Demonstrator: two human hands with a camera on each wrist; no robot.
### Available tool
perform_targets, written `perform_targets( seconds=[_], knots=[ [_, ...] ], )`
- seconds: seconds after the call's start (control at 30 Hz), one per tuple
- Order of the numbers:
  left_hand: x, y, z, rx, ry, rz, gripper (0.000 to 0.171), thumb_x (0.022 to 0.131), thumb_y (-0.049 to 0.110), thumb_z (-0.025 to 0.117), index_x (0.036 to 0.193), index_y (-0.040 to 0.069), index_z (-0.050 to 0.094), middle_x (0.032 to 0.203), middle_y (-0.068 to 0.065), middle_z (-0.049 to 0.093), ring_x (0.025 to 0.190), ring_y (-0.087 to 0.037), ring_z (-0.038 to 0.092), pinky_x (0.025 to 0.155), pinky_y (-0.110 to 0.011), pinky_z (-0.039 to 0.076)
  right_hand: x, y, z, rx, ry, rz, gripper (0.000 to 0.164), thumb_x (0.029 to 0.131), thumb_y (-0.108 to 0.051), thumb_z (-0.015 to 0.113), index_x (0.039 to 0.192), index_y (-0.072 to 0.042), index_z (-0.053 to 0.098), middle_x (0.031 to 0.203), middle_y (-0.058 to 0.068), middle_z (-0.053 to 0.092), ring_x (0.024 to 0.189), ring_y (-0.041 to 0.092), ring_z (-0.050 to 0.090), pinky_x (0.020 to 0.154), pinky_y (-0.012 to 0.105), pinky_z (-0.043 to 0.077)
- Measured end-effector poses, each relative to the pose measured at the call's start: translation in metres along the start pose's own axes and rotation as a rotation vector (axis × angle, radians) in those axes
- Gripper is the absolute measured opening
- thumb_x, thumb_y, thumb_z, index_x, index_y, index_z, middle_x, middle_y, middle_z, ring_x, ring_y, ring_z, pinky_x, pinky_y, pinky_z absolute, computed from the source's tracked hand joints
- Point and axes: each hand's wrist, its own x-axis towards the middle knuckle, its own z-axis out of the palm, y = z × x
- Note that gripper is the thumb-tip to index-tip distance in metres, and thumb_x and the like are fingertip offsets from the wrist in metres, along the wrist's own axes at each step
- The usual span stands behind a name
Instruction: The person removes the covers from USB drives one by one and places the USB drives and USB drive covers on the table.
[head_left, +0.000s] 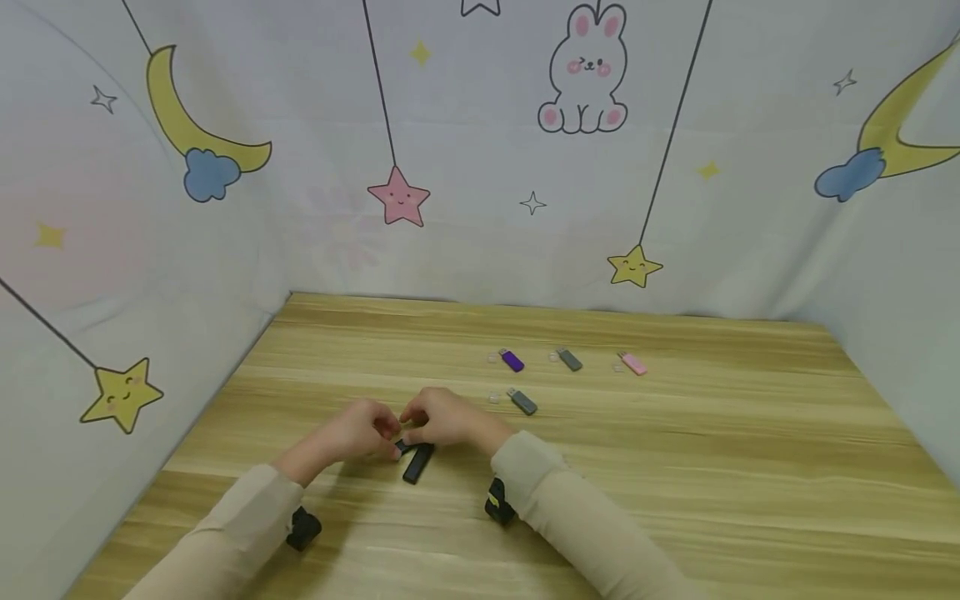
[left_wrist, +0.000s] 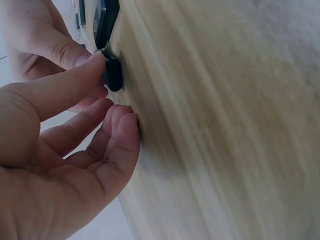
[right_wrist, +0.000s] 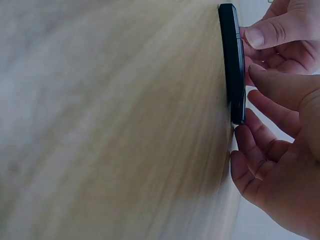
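Observation:
Low over the wooden table, my left hand (head_left: 367,431) and right hand (head_left: 442,417) meet fingertip to fingertip. Between them is a small black piece (left_wrist: 113,74) with a rounded end, mostly covered by fingers. My left thumb lies on it, and the right thumb tip is right beside, at its other end. A longer flat black stick (head_left: 417,463) with a seam across it lies on the table just on the near side of the hands. In the right wrist view this stick (right_wrist: 233,65) hides the small piece, and several right fingertips curl near its lower end.
Beyond the hands lie a purple USB stick (head_left: 512,360), two grey USB sticks (head_left: 570,359) and a pink USB stick (head_left: 633,363). A small clear cap (head_left: 492,398) lies beside the nearer grey one; the others have similar caps. Printed cloth walls (head_left: 480,150) border the table.

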Motion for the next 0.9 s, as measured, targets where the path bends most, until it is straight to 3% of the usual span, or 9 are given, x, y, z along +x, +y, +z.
perform_targets(
  seconds=[0.3, 0.63, 0.9],
  knots=[
    [0.0006, -0.0006, 0.0025, 0.023, 0.007, -0.002, 0.027, 0.074, 0.006, 0.081, 0.095, -0.003, 0.068, 0.086, -0.006, 0.063, 0.076, -0.017, 0.053, 0.068, -0.031, 0.047, 0.0001, -0.0021, 0.0014, -0.015, -0.022, 0.028, 0.025, 0.088, -0.018, 0.071, 0.112, -0.01, 0.072, 0.1, -0.002, 0.064, 0.09, 0.007, 0.054, 0.081, 0.02, 0.045],
    [0.0002, 0.0, 0.0051, 0.025, 0.015, -0.008, 0.022, 0.073, 0.004, 0.081, 0.09, -0.002, 0.069, 0.081, -0.004, 0.065, 0.073, -0.016, 0.055, 0.066, -0.03, 0.048, -0.0003, -0.004, 0.0024, -0.032, -0.04, 0.001, 0.015, 0.089, -0.015, 0.07, 0.102, -0.01, 0.075, 0.091, -0.005, 0.068, 0.084, 0.003, 0.053, 0.081, 0.018, 0.044],
    [0.0008, 0.0017, 0.0061, 0.012, 0.012, 0.007, 0.018, 0.072, 0.001, 0.08, 0.087, -0.001, 0.07, 0.078, -0.003, 0.066, 0.071, -0.014, 0.055, 0.065, -0.029, 0.048, -0.0021, -0.0049, 0.003, -0.053, -0.031, 0.014, 0.007, 0.089, -0.015, 0.07, 0.093, -0.01, 0.074, 0.085, -0.007, 0.059, 0.08, 0.003, 0.048, 0.077, 0.019, 0.042]
  ],
)
